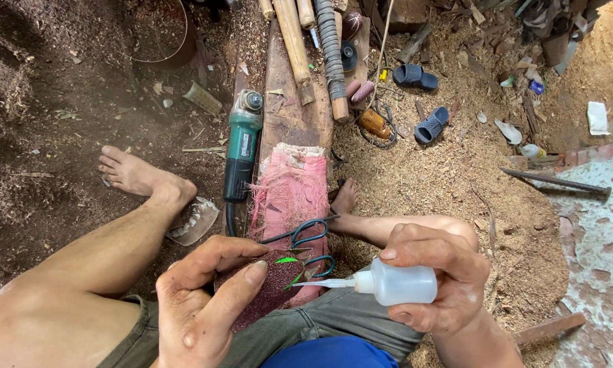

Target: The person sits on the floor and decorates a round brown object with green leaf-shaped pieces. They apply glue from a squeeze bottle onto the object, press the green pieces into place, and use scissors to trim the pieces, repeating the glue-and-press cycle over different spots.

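Observation:
My left hand [207,300] holds a small dark red, rough-textured piece [271,286] with a thin green sliver [287,261] lying on it. My right hand [437,276] grips a small white squeeze bottle [398,283] on its side. Its long thin nozzle [323,283] points left and reaches the red piece near the green sliver. Dark-handled scissors [306,238] lie just beyond, on a frayed pink cloth [289,187] draped over a wooden plank [289,112]. My bare legs and feet flank the plank.
A green angle grinder [242,146] lies left of the plank. Bamboo poles [294,41] and a ribbed stick [330,54] rest at its far end. Two dark sandals [422,95], a metal bar [559,182] and scraps lie on sawdust-covered ground to the right.

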